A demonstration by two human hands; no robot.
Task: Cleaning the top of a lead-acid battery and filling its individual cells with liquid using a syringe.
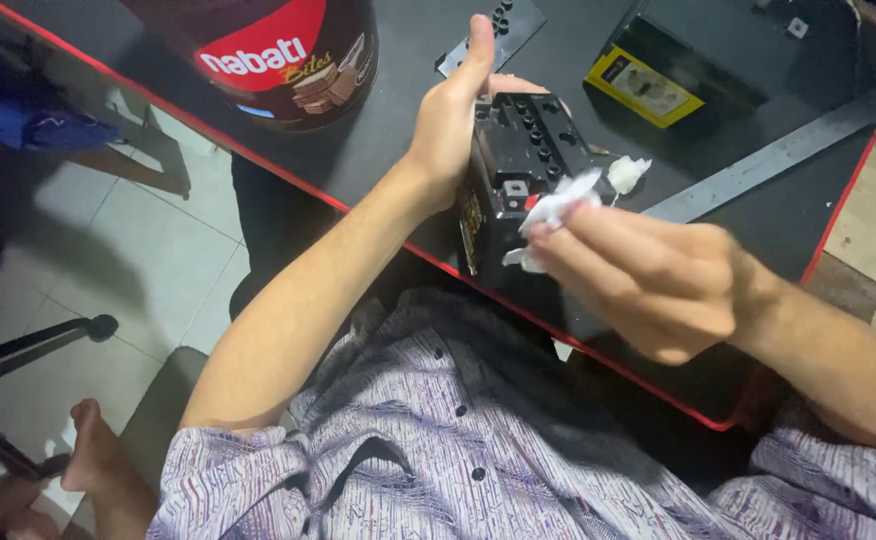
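My left hand [455, 118] grips a black box-shaped battery [518, 175] from its left side, thumb raised, holding it tilted over the near edge of the black desk [408, 120]. My right hand [638, 275] pinches a crumpled white tissue [556, 212] against the top of the battery, near its red terminal. The battery's top shows several round caps. A small wad of white tissue [626, 172] lies just right of the battery.
A dark round snack tin [288, 55] with a red label stands at the back left. A black and yellow box [658, 80], a flat black plate [503, 30] and a metal ruler [768, 160] lie behind. Tiled floor, a tripod leg [48, 340] and a bare foot [88, 450] are at left.
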